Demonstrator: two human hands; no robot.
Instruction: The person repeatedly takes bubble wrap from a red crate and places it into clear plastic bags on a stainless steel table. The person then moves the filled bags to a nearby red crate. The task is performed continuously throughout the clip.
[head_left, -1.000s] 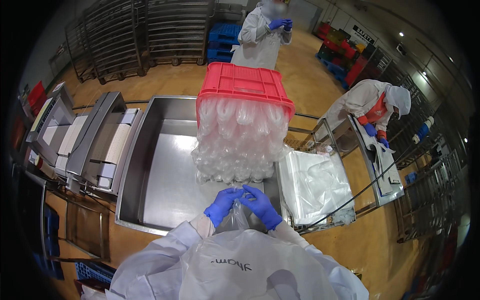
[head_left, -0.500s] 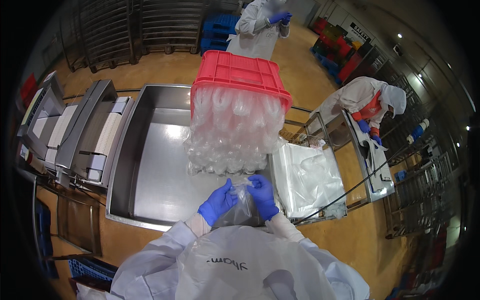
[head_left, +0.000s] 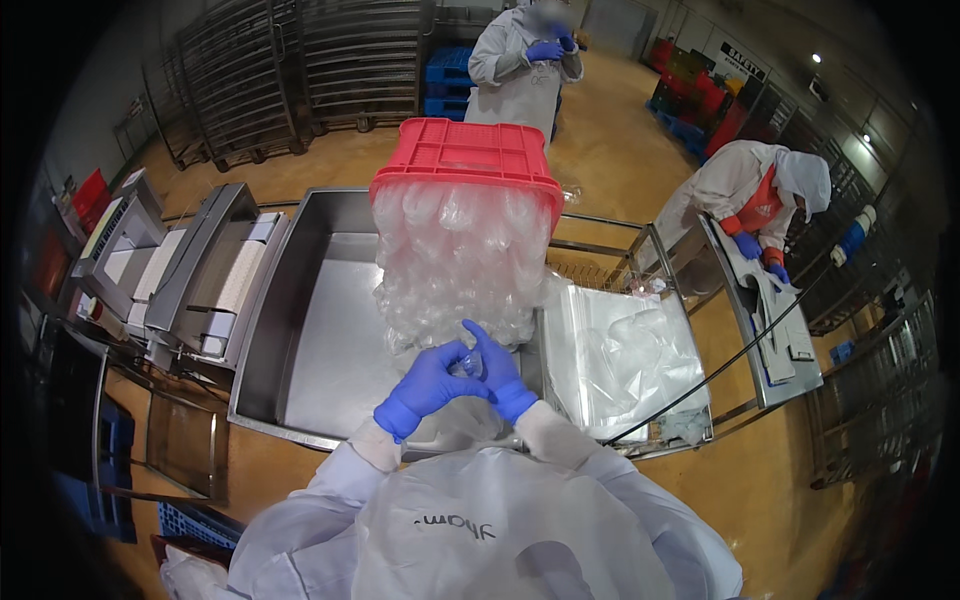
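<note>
My left hand (head_left: pixel 432 382), in a blue glove, curls its fingers and thumb around the bunched top of a clear plastic bag (head_left: pixel 470 366). Pressed close against it, my right hand (head_left: pixel 497 372), also gloved in blue, holds the same bunch with one finger raised. The rest of the bag hangs below my hands, partly hidden by them. Just beyond stands a stack of rolled or bundled clear plastic bags (head_left: pixel 455 255), at the mouth of a tipped red crate (head_left: pixel 470 150). Both rest in a steel tray table (head_left: pixel 330 340).
Flat clear bags (head_left: pixel 620 360) lie on a rack at my right. Machines with white belts (head_left: pixel 225 280) stand left. One person (head_left: pixel 520 70) stands beyond the crate; another (head_left: pixel 745 210) leans over a side table (head_left: pixel 770 330) at right. A dark cable (head_left: pixel 710 375) crosses the right side.
My hands have come together, bunching the bag's top that was stretched between them. My right hand's finger has lifted. The view has shifted slightly.
</note>
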